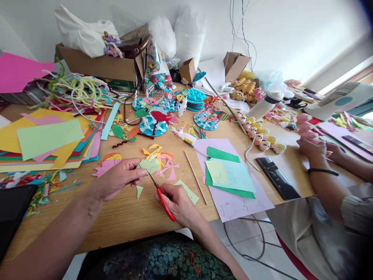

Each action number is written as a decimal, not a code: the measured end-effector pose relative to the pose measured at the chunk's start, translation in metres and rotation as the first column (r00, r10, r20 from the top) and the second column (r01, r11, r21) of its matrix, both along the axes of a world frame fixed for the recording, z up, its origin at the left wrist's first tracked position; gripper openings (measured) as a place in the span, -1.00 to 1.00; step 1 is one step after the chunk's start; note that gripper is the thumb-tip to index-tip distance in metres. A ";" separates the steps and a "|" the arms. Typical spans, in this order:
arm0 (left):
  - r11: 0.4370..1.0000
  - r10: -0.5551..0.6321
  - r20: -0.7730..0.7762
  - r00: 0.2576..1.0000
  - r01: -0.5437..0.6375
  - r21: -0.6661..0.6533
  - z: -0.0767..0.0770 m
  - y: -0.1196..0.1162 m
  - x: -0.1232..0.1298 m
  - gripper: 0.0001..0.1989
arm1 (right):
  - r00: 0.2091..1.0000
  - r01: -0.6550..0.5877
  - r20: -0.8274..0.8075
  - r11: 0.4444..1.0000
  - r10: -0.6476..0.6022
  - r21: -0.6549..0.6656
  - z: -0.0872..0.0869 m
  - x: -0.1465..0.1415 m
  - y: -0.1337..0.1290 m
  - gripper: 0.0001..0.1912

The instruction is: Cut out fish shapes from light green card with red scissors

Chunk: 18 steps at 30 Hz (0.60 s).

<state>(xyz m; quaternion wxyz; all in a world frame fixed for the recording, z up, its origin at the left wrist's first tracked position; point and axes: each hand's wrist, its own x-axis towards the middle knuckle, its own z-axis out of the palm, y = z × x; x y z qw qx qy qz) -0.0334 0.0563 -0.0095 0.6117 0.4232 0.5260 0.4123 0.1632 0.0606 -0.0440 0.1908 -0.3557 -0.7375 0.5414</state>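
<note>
My left hand [128, 175] pinches a small piece of light green paper [149, 165] with a drawn outline on it. Red-handled scissors [164, 204] are in my right hand [177, 202], their blades reaching the lower edge of that paper. A pale green offcut [139, 191] lies on the table beneath, and another light green sheet [189, 191] lies partly behind my right hand. Just beyond my hands are yellow, orange and pink paper scraps [167, 165]. Pink and orange cut-out shapes [107, 165] rest by my left wrist.
A wooden stick [196, 178] lies beside a lilac sheet [241, 208] with drawn fish. A phone [276, 179] sits farther right, near a co-worker's hands [314, 149]. Coloured paper [49, 136] is stacked at left. Decorated blue discs [154, 123] and a glue bottle [185, 136] stand beyond.
</note>
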 end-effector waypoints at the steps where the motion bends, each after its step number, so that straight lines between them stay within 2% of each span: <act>1: 1.000 0.003 0.000 1.000 -0.003 -0.003 -0.001 0.000 -0.001 -0.84 | 1.000 0.000 0.003 1.000 0.000 0.006 0.000 0.000 0.000 -0.65; 6: 0.998 0.058 -0.046 0.997 -0.057 0.027 -0.004 0.003 -0.006 -0.85 | 0.999 -0.017 0.039 0.998 0.015 0.053 0.001 0.003 0.003 -0.63; 9: 0.995 0.067 -0.094 0.993 -0.060 0.074 -0.003 0.005 -0.007 -0.85 | 0.999 -0.022 0.028 0.999 0.021 0.033 0.002 0.003 0.005 -0.63; 13: 0.992 0.101 -0.036 0.994 -0.098 0.079 -0.003 0.005 -0.002 -0.87 | 0.998 0.012 -0.063 0.988 -0.022 -0.152 -0.002 0.000 0.005 -0.67; 18: 0.986 0.168 0.086 0.982 -0.167 -0.015 -0.007 0.000 0.008 -0.86 | 0.957 -0.014 -0.266 0.898 -0.116 -0.439 -0.006 -0.006 0.002 -0.62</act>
